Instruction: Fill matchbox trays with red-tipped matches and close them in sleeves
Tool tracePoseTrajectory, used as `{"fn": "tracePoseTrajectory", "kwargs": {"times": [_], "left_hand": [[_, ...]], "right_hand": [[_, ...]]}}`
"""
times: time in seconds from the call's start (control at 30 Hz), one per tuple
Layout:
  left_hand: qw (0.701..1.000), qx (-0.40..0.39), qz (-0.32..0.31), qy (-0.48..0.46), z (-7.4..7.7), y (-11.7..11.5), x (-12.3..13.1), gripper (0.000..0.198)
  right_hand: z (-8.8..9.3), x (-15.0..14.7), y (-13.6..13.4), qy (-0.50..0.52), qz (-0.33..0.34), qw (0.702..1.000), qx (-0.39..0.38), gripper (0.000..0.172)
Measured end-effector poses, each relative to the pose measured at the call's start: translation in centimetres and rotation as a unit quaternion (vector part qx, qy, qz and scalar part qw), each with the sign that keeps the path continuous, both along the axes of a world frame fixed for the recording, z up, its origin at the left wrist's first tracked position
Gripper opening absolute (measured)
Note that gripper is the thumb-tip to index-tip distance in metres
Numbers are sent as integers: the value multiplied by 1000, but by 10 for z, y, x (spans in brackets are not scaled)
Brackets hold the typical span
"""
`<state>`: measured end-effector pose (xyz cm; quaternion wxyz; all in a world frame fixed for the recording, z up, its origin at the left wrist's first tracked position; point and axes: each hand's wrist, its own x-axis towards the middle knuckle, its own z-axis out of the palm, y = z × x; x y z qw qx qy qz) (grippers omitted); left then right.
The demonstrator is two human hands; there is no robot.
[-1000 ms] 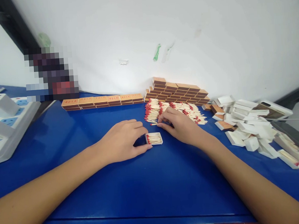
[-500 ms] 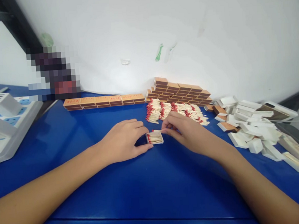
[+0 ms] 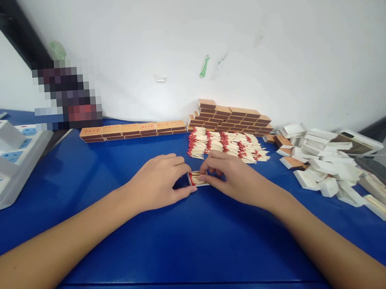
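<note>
A small white matchbox tray [image 3: 196, 185] lies on the blue table, filled with red-headed matches [image 3: 194, 178]. My left hand [image 3: 159, 180] grips its left end between thumb and index finger. Over the right part of the tray, my right hand [image 3: 230, 177] has its thumb and fingertips closed down on the matches. Its fingers hide that part of the tray. Just behind my right hand lies a wide pile of loose matches [image 3: 232, 142], heads mostly in rows.
Closed matchboxes stand stacked [image 3: 232, 117] against the wall, with a low row of matchboxes [image 3: 132, 130] to their left. White trays [image 3: 326, 157] and some covers are heaped at right, by a phone [image 3: 364, 141]. A power strip [image 3: 32, 160] with plugs sits at left.
My right hand has moved left from beside the tray to over it, bringing the match it pinched down among the others. My left hand keeps its hold on the tray.
</note>
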<state>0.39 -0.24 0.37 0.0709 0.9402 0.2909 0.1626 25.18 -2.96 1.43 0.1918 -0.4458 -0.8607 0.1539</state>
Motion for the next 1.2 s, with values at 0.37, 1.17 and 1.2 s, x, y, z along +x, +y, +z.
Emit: {"fn": "tracePoseTrajectory", "kwargs": {"times": [0.37, 1.17, 1.2], "left_hand": [[1000, 3, 3, 7, 1, -1, 0, 28], [1000, -1, 0, 5, 0, 0, 0, 29], [1000, -2, 0, 6, 1, 0, 0, 29]], "right_hand": [[-27, 9, 34, 27, -69, 994, 77, 8], [-33, 5, 41, -4, -81, 994, 73, 8], [-32, 5, 41, -8, -82, 994, 71, 9]]}}
